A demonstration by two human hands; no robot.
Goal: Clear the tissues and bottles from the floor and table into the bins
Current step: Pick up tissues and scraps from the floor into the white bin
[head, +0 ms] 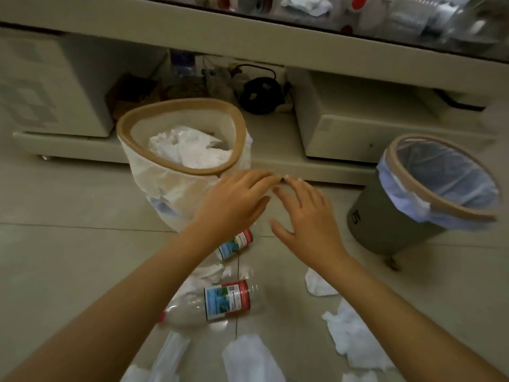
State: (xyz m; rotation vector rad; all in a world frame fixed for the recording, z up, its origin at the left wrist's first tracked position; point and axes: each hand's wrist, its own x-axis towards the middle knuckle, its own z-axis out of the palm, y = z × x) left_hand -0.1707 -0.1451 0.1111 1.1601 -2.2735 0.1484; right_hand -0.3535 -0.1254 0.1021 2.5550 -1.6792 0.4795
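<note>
My left hand [234, 202] and my right hand [305, 219] hover side by side above the floor, fingers straight, holding nothing. A white bin [170, 186] with a tan rim stands left of them and holds crumpled tissues [190, 148]. A grey bin [385, 224] with a pale blue liner stands to the right, with nothing showing inside it. Two clear bottles with red and blue labels lie on the floor: one [237, 244] partly under my left wrist, one [217, 301] nearer me. White tissues [355, 334] lie scattered on the tiles. More bottles and a tissue [308, 4] sit on the table top.
A low beige table [248, 48] spans the back, with drawer units and a black corded device [261, 95] on its lower shelf. More tissues [250, 359] lie at the bottom edge. Bare tiles stretch to the left.
</note>
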